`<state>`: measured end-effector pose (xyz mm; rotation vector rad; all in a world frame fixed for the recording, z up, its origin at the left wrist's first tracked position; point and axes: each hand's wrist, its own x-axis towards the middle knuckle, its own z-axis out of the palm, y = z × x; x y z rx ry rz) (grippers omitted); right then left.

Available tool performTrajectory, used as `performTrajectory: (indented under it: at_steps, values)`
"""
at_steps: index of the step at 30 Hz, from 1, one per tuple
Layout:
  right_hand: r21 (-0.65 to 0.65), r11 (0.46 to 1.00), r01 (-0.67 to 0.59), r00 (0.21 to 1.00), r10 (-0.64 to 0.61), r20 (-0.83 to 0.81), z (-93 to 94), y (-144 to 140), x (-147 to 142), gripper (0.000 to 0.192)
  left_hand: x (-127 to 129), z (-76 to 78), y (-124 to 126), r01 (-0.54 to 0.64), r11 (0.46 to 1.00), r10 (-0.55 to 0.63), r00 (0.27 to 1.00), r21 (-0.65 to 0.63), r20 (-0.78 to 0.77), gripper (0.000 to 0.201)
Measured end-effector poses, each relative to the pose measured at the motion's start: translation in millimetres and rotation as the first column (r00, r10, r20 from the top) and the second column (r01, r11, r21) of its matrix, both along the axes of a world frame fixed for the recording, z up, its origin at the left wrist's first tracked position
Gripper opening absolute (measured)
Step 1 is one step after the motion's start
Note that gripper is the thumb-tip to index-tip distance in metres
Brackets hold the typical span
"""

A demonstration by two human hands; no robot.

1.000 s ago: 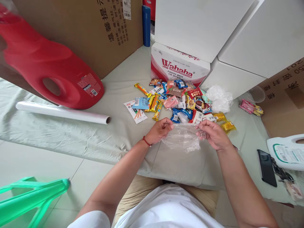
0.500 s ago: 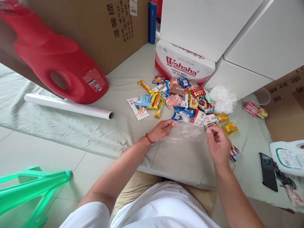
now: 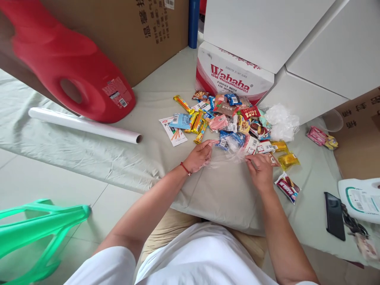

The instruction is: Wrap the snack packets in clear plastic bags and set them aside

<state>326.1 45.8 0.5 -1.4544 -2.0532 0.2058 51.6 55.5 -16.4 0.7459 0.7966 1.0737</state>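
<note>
My left hand (image 3: 200, 156) pinches the left edge of a clear plastic bag (image 3: 230, 152) that lies low over the pale green cloth (image 3: 118, 158). My right hand (image 3: 260, 169) grips the bag's right edge, fingers curled on it. Just beyond the bag lies a heap of wrapped snacks (image 3: 228, 118) in many colours. A red-and-white snack packet (image 3: 287, 187) lies right of my right hand, and a yellow packet (image 3: 287, 160) sits a little farther back.
A red detergent jug (image 3: 68, 75) and a white roll (image 3: 84, 126) lie at left. A Wahaha carton (image 3: 234, 75) and white cabinets stand behind the snacks. Crumpled clear plastic (image 3: 282, 120), a black phone (image 3: 335, 215), a white jug (image 3: 360, 198) and a green stool (image 3: 38, 233) are also near.
Both hands have lowered the clear bag toward the snack heap. My right hand let go of it briefly, then took hold of its right edge again.
</note>
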Motion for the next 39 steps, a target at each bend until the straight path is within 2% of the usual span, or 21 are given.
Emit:
performTrajectory:
  at_steps: [1,3,5,8,10,13,15,17,19,22,25,28,30,32,34,37,39]
  values:
    - [-0.059,0.998,-0.013,0.996,0.008,-0.090,4.8,0,6,0.019,-1,-0.5,1,-0.008,1.000,0.008,1.000,0.001,-0.003,0.051]
    - [-0.196,0.980,0.024,0.934,-0.092,-0.344,9.7,-5,18,0.020,-3,-1.4,2,-0.004,1.000,0.004,1.000,0.003,-0.011,0.051]
    - [-0.368,0.928,0.055,0.778,-0.271,-0.566,8.3,-15,29,0.025,-5,-1.9,3,0.019,1.000,-0.019,1.000,0.003,-0.012,0.052]
    - [-0.553,0.833,0.014,0.551,-0.468,-0.691,1.0,-32,45,0.035,-8,-2.1,4,0.048,0.999,-0.048,0.999,-0.006,-0.004,0.053]
    - [-0.627,0.779,-0.010,0.488,-0.543,-0.683,-2.9,-40,55,0.039,-8,-2.3,4,0.065,0.998,-0.064,0.998,-0.017,0.005,0.054]
    - [-0.694,0.718,0.052,0.516,-0.614,-0.597,-1.8,-48,68,0.042,-8,-3.4,4,0.081,0.996,-0.081,0.997,-0.025,0.005,0.053]
    - [-0.644,0.741,0.190,0.542,-0.626,-0.560,4.5,-50,70,0.045,-7,-4.1,4,0.082,0.996,-0.082,0.997,-0.023,-0.008,0.052]
    - [-0.534,0.796,0.286,0.590,-0.585,-0.556,14.0,-49,64,0.047,-6,-4.3,3,0.082,0.997,-0.082,0.996,-0.014,-0.029,0.051]
    - [-0.446,0.856,0.260,0.710,-0.483,-0.513,23.4,-46,46,0.052,-4,-3.9,2,0.079,0.997,-0.078,0.995,0.006,-0.055,0.053]
    - [-0.356,0.913,0.198,0.904,-0.311,-0.295,31.4,-36,9,0.054,-2,-2.3,0,0.066,0.997,-0.063,0.994,0.033,-0.095,0.058]
    - [-0.345,0.927,0.145,0.967,-0.207,-0.150,33.8,-26,-23,0.042,-3,-0.3,-2,0.127,0.990,-0.116,0.981,0.061,-0.156,0.063]
    - [-0.402,0.915,0.029,0.977,-0.110,-0.181,40.1,-22,-29,0.029,-9,2.4,-2,0.239,0.965,-0.215,0.958,0.110,-0.192,0.076]
    - [-0.477,0.878,-0.037,0.963,-0.097,-0.253,47.3,-24,-20,0.025,-15,4.9,-2,0.267,0.953,-0.239,0.953,0.141,-0.186,0.082]
    - [-0.566,0.820,-0.085,0.919,-0.155,-0.362,53.9,-29,-6,0.025,-19,7.3,-2,0.265,0.952,-0.239,0.957,0.156,-0.166,0.085]
    - [-0.612,0.785,-0.097,0.855,-0.249,-0.455,57.4,-35,7,0.026,-20,8.8,-2,0.262,0.951,-0.239,0.960,0.164,-0.149,0.088]
    - [-0.614,0.786,-0.071,0.774,-0.344,-0.531,55.8,-45,13,0.026,-19,9.0,-2,0.231,0.953,-0.203,0.967,0.194,-0.153,0.087]
    - [-0.616,0.786,-0.053,0.703,-0.409,-0.582,53.2,-53,8,0.028,-18,9.6,0,0.146,0.965,-0.119,0.984,0.219,-0.133,0.086]
